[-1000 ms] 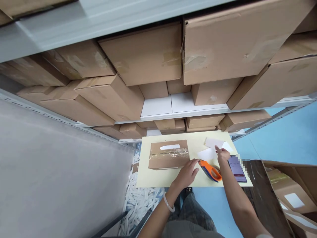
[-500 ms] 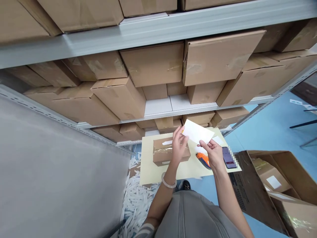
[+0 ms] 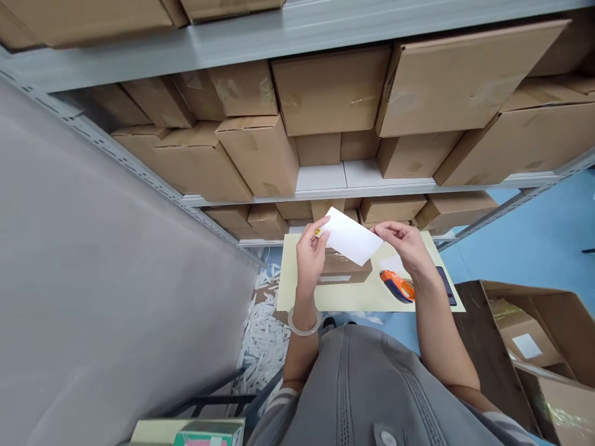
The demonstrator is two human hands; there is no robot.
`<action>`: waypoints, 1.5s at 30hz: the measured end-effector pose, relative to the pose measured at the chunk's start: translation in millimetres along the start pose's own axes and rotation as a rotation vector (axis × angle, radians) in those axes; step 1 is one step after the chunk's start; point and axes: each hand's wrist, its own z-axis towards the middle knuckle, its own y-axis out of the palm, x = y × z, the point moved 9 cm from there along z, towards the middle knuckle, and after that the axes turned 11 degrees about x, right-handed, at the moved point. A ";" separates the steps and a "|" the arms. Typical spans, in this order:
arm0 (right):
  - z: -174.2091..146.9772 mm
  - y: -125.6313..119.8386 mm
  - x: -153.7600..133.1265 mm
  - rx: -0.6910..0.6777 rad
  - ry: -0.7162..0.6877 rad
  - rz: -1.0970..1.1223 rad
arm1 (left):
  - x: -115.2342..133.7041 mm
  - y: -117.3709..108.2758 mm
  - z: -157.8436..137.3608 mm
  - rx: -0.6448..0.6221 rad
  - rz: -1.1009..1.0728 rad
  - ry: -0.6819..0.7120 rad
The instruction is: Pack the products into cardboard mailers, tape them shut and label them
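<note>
A white paper label (image 3: 354,238) with a small yellow mark at its left end is held up in front of me, above a pale yellow tabletop (image 3: 294,288). Pinched in my left hand (image 3: 310,255) is its left end. The fingertips of my right hand (image 3: 409,248) are closed at its right corner. Below it, partly covered, a taped cardboard box (image 3: 346,269) rests on the tabletop. An orange and blue handheld tool (image 3: 396,285) lies just below my right hand. A phone (image 3: 446,286) is partly hidden behind my right forearm.
Metal shelving (image 3: 242,46) filled with cardboard boxes (image 3: 332,93) rises ahead. A grey wall (image 3: 116,279) runs along the left. At lower right stands an open carton (image 3: 483,347) with boxes inside. White paper strips (image 3: 264,337) litter the floor at left.
My right hand has shifted from the label's lower edge to its right corner. The label now tilts down to the right. The camera view has moved, showing more at lower left.
</note>
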 end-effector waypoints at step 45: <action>-88.9 54.0 -98.4 0.387 -0.806 -0.354 | 38.3 27.9 -33.7 0.005 -0.459 -0.322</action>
